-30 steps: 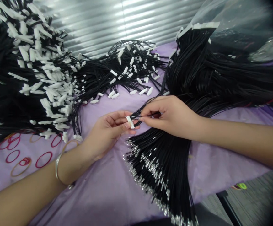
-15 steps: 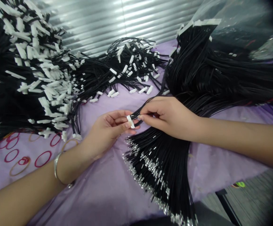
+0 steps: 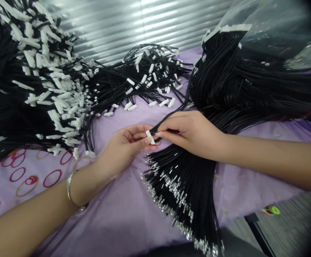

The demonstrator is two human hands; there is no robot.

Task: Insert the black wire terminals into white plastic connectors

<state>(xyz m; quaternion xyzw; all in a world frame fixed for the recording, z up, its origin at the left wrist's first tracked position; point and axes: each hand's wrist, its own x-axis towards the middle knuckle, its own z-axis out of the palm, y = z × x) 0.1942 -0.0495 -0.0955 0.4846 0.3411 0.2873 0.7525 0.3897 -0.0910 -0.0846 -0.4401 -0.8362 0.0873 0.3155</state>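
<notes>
My left hand (image 3: 123, 150) pinches a small white plastic connector (image 3: 149, 137) between thumb and fingers at the middle of the view. My right hand (image 3: 191, 132) meets it from the right, its fingers pinched on thin black wires (image 3: 166, 119) that run into the connector. Under my right wrist a thick bundle of black wires with silver metal terminals (image 3: 179, 189) fans out toward the table's near edge.
A purple cloth (image 3: 123, 210) covers the table. Heaps of black wires fitted with white connectors (image 3: 50, 92) fill the left and back. A large black wire bundle (image 3: 246, 85) lies at right under clear plastic. Red and tan rubber bands (image 3: 24, 176) lie at the left.
Both hands have stayed pinched together at the connector, with only slight finger shifts. The view has moved a little.
</notes>
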